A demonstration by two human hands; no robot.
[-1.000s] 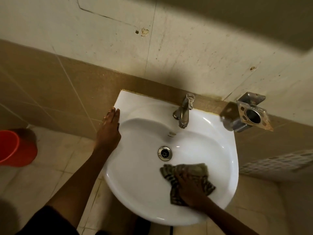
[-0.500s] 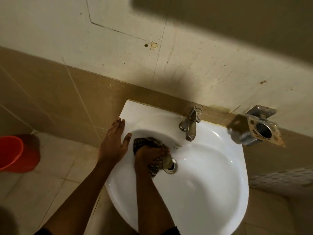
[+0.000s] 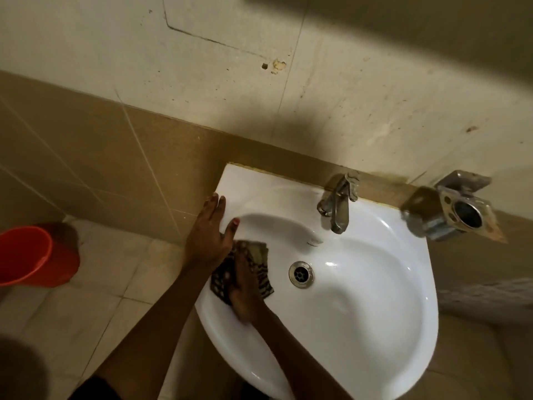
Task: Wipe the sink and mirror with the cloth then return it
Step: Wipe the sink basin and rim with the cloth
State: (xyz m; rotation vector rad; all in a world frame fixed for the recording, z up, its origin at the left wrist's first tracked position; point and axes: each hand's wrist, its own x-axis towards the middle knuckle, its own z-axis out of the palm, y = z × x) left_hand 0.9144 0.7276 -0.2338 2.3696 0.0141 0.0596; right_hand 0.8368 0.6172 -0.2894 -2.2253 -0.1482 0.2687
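Observation:
A white wall-mounted sink (image 3: 375,327) fills the lower right of the head view. A dark patterned cloth (image 3: 261,265) lies on the basin's left inner slope, left of the metal drain (image 3: 301,274). My right hand (image 3: 243,287) presses down on the cloth, fingers pointing toward the back. My left hand (image 3: 209,232) rests flat on the sink's left rim, fingers spread, thumb over the basin edge. No mirror is in view.
A metal tap (image 3: 337,203) stands at the sink's back edge. A metal holder (image 3: 452,209) is fixed to the wall at the right. A red bucket (image 3: 31,255) sits on the tiled floor at the left.
My right hand carried the cloth from the basin's front right to the back near the drain, then down the left slope. The left hand stayed on the rim.

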